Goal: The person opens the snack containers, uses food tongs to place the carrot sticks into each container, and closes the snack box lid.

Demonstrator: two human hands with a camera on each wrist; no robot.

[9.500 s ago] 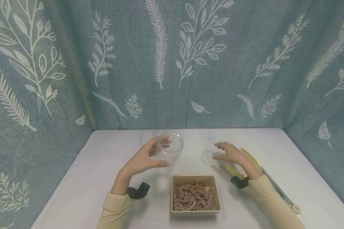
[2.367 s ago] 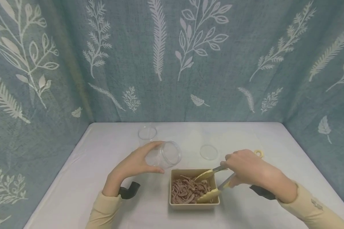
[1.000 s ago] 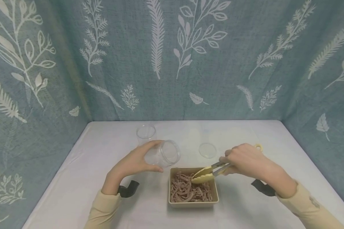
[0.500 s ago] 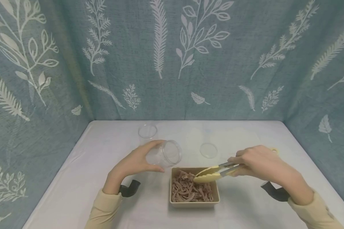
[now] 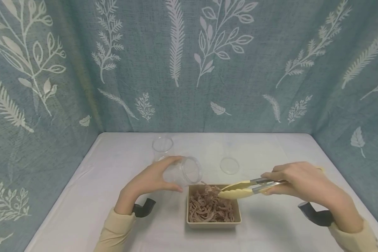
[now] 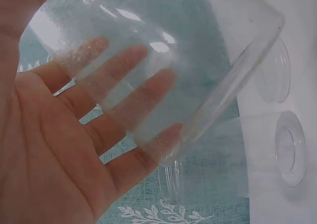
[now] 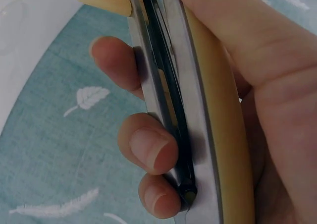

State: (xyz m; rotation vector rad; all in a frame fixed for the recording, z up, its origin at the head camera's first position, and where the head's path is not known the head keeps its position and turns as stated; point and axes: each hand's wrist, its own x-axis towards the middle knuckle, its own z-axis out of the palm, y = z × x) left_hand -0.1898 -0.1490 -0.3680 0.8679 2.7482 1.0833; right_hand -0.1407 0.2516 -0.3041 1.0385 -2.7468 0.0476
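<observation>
One clear jar (image 5: 179, 173) tilts in the left grip (image 5: 151, 180), apparently to bring its mouth (image 5: 192, 170) near the box (image 5: 214, 225) of brown strips (image 5: 209, 208) on the desk (image 5: 264, 227); the right grip (image 5: 303, 182) curls around tongs (image 5: 244, 190) over the strips, likely avoiding bare touch.

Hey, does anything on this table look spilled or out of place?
No spill shows on the table. Only the jar looks askew: the left hand holds it tipped sideways, though apparently deliberately, while the other jar stands upright.
</observation>
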